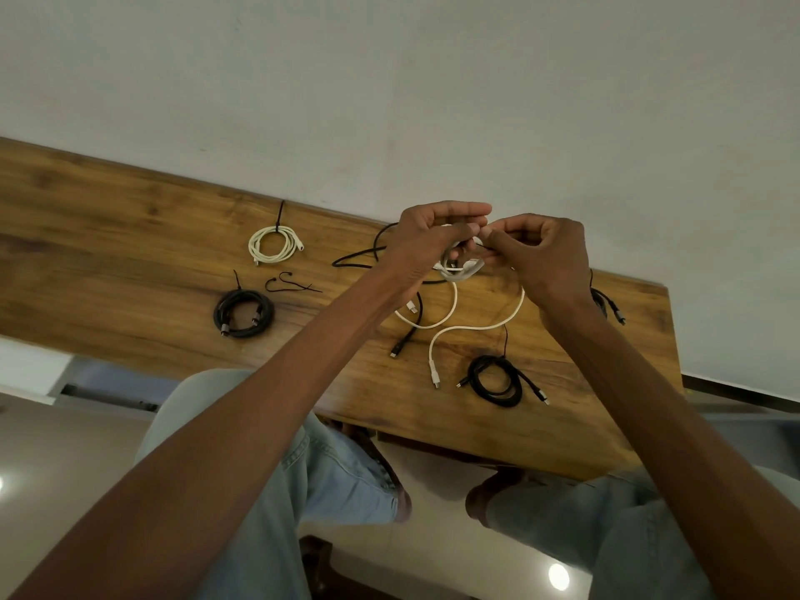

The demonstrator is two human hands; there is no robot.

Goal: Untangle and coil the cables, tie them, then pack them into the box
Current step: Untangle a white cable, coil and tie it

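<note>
Count on the surface (130, 218): 2 hands (left (426, 242), right (539, 253)). 4 tied coils: 1 white (273, 244), 3 blk (243, 313) (498, 381) (606, 303). 1 white cable part-coiled (461, 268), 1 loose blk cable (368, 253), 2 spare ties (290, 284).

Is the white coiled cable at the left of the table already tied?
Yes, the white coiled cable lies on the table with a black tie fastened around its loops.

No readable text, labels, brands or numbers on cables, table or wall.
</note>
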